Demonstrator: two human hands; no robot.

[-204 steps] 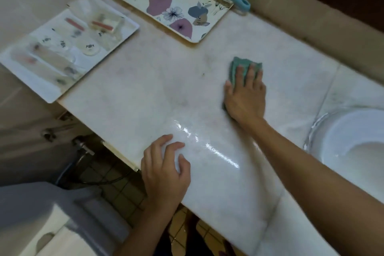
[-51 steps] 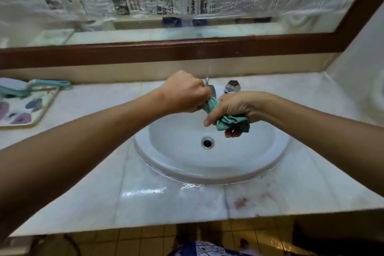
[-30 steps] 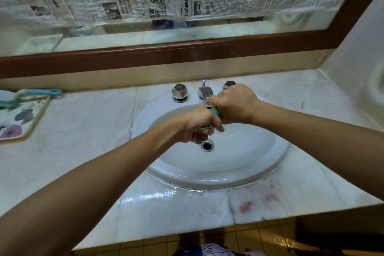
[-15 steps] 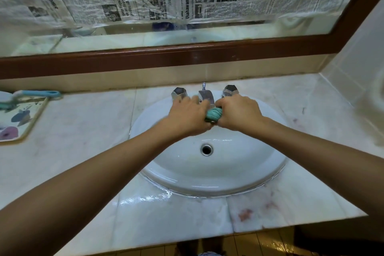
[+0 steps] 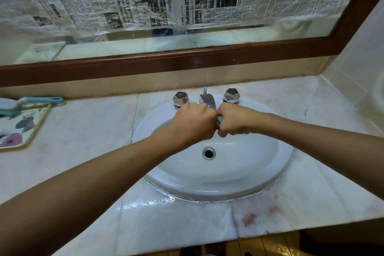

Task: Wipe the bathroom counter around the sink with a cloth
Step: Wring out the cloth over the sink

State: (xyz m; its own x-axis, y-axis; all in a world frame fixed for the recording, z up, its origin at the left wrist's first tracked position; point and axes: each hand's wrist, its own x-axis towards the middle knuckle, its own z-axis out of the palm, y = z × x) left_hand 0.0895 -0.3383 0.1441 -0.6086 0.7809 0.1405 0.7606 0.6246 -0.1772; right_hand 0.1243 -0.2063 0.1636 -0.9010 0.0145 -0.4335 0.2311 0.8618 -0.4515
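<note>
Cloth [image 5: 218, 122] shows only as a green sliver between both fists. Left hand [image 5: 195, 121] and right hand [image 5: 233, 119] clench it above the sink [image 5: 249, 172], just below the tap [image 5: 207, 100].

counter [image 5: 83, 135]: wet glossy marble | sink [image 5: 239, 172]: glossy ceramic | taps [image 5: 180, 97]: chrome

A: Where was the head camera positioned?
B: Above the counter's [image 5: 87, 131] front edge, facing forward and down, close over the sink [image 5: 239, 172].
A: Upper limit?
B: The mirror [image 5: 145, 43]. No second view existed.
</note>
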